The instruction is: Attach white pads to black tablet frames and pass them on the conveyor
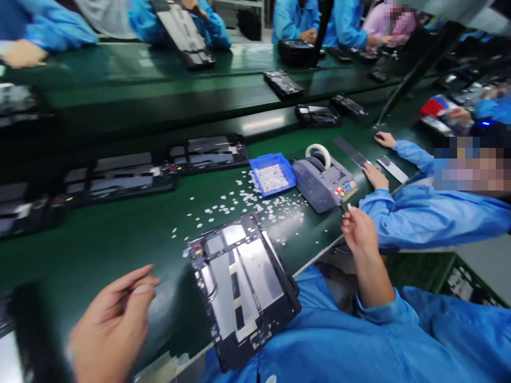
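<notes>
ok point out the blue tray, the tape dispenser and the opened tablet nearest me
Blue tray point(280, 191): head view, on its near rim.
Tape dispenser point(313, 186): head view, on the grey side of its body.
Opened tablet point(245, 290): head view, on the silver inside, about its middle.

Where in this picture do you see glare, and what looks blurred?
Head view: glare brightens the silver panels of the opened device; a pale sheen lies on the green tabletop beside the left hand; the lower-left device, at the frame's edge, is blurred.
</notes>
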Motion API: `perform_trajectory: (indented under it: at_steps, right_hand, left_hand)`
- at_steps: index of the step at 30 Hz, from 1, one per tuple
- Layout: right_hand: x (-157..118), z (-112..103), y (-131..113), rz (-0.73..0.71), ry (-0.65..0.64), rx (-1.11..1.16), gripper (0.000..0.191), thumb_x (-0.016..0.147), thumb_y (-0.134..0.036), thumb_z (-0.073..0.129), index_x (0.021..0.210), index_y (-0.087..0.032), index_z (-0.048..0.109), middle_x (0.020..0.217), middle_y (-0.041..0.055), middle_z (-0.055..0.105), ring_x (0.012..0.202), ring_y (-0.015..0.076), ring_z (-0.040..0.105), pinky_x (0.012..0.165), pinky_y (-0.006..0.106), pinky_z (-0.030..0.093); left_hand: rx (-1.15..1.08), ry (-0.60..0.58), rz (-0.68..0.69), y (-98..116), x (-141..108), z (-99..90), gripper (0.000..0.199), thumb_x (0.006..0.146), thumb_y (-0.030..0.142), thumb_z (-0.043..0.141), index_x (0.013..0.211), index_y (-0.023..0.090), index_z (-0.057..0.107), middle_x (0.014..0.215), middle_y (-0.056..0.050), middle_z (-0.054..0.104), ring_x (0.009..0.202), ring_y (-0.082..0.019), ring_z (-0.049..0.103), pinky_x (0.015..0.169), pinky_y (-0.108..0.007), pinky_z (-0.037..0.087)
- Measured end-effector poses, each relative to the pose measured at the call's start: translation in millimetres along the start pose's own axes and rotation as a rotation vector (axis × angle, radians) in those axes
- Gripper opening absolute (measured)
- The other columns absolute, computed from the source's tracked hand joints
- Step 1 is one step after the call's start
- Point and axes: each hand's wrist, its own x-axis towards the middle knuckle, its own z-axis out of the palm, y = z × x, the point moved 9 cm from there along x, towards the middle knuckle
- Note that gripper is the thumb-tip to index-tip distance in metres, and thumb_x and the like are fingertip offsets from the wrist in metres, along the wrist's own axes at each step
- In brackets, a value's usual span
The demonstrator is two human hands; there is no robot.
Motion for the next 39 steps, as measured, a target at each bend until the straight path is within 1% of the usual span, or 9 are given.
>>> perform_trajectory:
  at_steps: [2,6,9,12,17,22,27,34,39]
  right_hand:
    - [-31,38,8,0.031,-0.154,-0.033,0.033,0.073,-0.042,0.084,0.082,-0.02,0.061,0.066,-0.0042,0.064,0.046,0.0062,0.052,0.038,0.015,0.04]
    - [-94,144,30,0.059,-0.573,-0.14,0.027,0.082,-0.044,0.079,0.082,-0.019,0.067,0.071,0.0007,0.07,0.049,0.0096,0.057,0.041,0.019,0.045]
    - [-129,207,44,0.053,-0.792,-0.223,0.024,0.087,-0.042,0.076,0.085,-0.019,0.071,0.073,0.0019,0.072,0.052,0.01,0.059,0.046,0.02,0.047]
    - [-151,243,49,0.001,-0.934,-0.283,0.02,0.09,-0.039,0.073,0.086,-0.02,0.073,0.069,0.0006,0.071,0.053,0.0101,0.059,0.049,0.02,0.048]
    - [-154,263,50,-0.18,-1.092,-0.482,0.019,0.095,-0.036,0.066,0.099,-0.022,0.078,0.083,0.0032,0.077,0.063,0.0151,0.067,0.056,0.027,0.052]
    - [-151,280,33,-0.98,-1.157,-0.888,0.028,0.103,-0.025,0.053,0.113,-0.022,0.079,0.103,0.0083,0.078,0.093,0.0231,0.069,0.084,0.038,0.053]
    - [-173,288,48,-1.479,-1.292,-1.119,0.034,0.106,-0.018,0.05,0.13,-0.024,0.073,0.104,0.0088,0.073,0.083,0.0204,0.057,0.073,0.034,0.044]
    - [-180,287,52,-1.644,-1.326,-1.205,0.033,0.103,-0.017,0.054,0.129,-0.021,0.072,0.102,0.0102,0.07,0.083,0.0225,0.052,0.071,0.036,0.04]
    - [-181,286,55,-1.66,-1.396,-1.194,0.033,0.102,-0.017,0.054,0.131,-0.018,0.07,0.1,0.0095,0.069,0.084,0.0226,0.05,0.071,0.036,0.038]
  left_hand:
    - [-0.102,-0.075,-0.08,23,3,11.4,0.029,0.094,0.04,0.064,0.115,0.022,0.071,0.094,-0.003,0.078,0.082,-0.021,0.072,0.073,-0.03,0.059]
    - [-0.396,-0.271,-0.015,79,6,50.3,0.028,0.087,0.032,0.067,0.111,0.018,0.072,0.099,-0.007,0.077,0.081,-0.019,0.07,0.074,-0.031,0.057]
    - [-0.715,-0.43,-0.13,97,0,85.7,0.031,0.082,0.028,0.073,0.111,0.017,0.07,0.101,-0.008,0.075,0.073,-0.015,0.065,0.068,-0.028,0.053]
    - [-0.98,-0.409,-0.241,94,0,100.0,0.024,0.082,0.033,0.077,0.097,0.016,0.067,0.087,-0.005,0.07,0.069,-0.013,0.06,0.064,-0.025,0.048]
    - [-0.95,-0.197,-0.268,53,9,66.8,0.02,0.087,0.035,0.072,0.086,0.018,0.062,0.078,0.0,0.063,0.062,-0.01,0.049,0.06,-0.025,0.04]
    - [-0.465,-0.121,-0.019,41,24,15.6,0.009,0.089,0.024,0.063,0.082,0.019,0.062,0.092,-0.004,0.069,0.082,-0.016,0.062,0.073,-0.03,0.047]
    - [-0.026,-0.219,0.401,69,16,28.2,0.013,0.093,0.014,0.056,0.083,0.02,0.061,0.109,-0.006,0.077,0.103,-0.022,0.067,0.092,-0.039,0.048]
    - [0.358,-0.355,0.534,72,1,57.0,0.011,0.09,0.011,0.058,0.086,0.02,0.064,0.133,-0.009,0.073,0.11,-0.031,0.063,0.092,-0.047,0.045]
    - [0.045,-0.315,0.391,77,16,45.1,0.013,0.093,0.012,0.056,0.084,0.02,0.061,0.111,-0.006,0.075,0.104,-0.024,0.063,0.093,-0.042,0.046]
